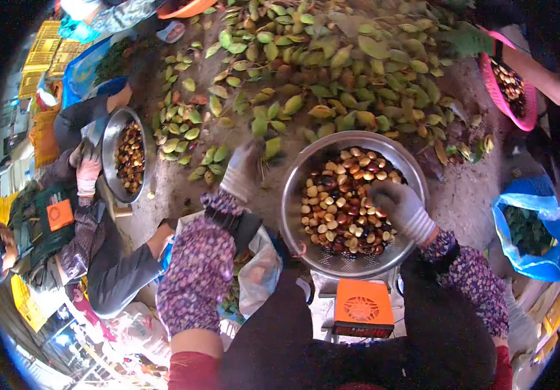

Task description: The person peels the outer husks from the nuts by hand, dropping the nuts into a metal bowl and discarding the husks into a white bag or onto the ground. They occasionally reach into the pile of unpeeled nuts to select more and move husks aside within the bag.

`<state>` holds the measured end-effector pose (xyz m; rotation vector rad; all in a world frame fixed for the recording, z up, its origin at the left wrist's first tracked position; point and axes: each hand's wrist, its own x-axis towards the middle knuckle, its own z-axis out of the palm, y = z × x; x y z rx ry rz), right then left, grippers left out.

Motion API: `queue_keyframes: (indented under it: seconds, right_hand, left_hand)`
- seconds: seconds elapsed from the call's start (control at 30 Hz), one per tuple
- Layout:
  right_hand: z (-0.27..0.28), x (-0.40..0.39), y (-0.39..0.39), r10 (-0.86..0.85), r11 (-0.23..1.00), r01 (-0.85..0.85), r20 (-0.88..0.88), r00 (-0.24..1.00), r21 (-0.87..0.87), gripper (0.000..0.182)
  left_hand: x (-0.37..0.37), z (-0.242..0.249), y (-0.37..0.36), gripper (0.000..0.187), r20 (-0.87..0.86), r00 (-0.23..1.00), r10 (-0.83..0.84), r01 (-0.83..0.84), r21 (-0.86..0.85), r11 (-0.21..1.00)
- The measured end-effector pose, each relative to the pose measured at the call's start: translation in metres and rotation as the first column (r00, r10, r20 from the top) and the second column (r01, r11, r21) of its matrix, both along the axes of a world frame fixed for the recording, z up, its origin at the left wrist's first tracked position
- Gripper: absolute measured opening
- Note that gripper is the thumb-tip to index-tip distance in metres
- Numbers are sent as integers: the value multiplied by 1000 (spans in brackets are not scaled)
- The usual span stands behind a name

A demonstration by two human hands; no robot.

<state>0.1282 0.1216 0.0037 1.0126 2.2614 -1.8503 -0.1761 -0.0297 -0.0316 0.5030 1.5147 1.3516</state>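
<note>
A steel colander (291, 214) sits in front of me, filled with brown and cream nuts (341, 201). My right hand (400, 208), in a pale glove, is over the right side of these nuts, fingers curled down among them; what they hold is hidden. To the left of the colander, my left hand (244, 170) reaches forward in a grey-white glove, smeared by motion. Its fingertips are right at a few green pods (272, 148) at the near edge of a large spread of green pods (332, 71) on the ground.
At left, a co-worker's gloved hand (89, 170) is beside another steel bowl (108, 153) of nuts. A further person's arm (540, 75) extends over a pink basket (532, 110) at right. A blue bag (520, 263) holds greenery. An orange box (364, 302) stands near my lap.
</note>
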Motion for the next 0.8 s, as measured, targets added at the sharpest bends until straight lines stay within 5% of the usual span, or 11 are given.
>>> queue_keyframes:
  seconds: [0.1,0.13,0.17,0.23,0.27,0.3,0.4,0.5,0.53,0.63,0.8]
  right_hand:
    - [16,-16,8,-83,996,79,-138,987,-36,21]
    - [26,-20,12,-87,996,85,-112,990,-22,24]
    - [26,-21,14,-76,985,112,-251,965,132,27]
    - [10,-23,17,-68,966,150,-350,934,211,28]
    - [13,-22,17,-117,989,138,-308,944,46,31]
    - [15,-20,16,-160,984,132,-262,952,-122,35]
    - [1,-17,10,-137,989,134,-57,989,-55,39]
    - [-8,-13,3,-226,972,222,-47,973,-77,34]
    - [-4,-13,2,-285,950,275,-55,957,-146,32]
    - [4,-10,0,-285,952,268,-104,953,-151,29]
    - [13,-4,2,-199,979,204,-207,958,2,23]
  left_hand:
    - [52,31,18,42,510,845,-163,90,166,982]
    - [62,36,25,44,573,800,-177,175,60,983]
    - [82,51,33,42,538,832,-139,154,17,988]
    - [103,37,39,38,77,927,-367,350,174,920]
    - [114,42,44,31,-183,879,-441,413,-172,895]
    - [133,41,42,26,-152,931,-333,326,-69,943]
    - [156,41,40,20,-559,762,-327,341,-83,936]
    - [172,48,43,20,-717,644,-267,325,-60,944]
    - [174,53,45,21,-561,771,-301,325,-59,944]
    - [179,31,45,25,-350,907,-235,214,-98,972]
    - [175,14,49,27,-417,881,-222,187,-125,974]
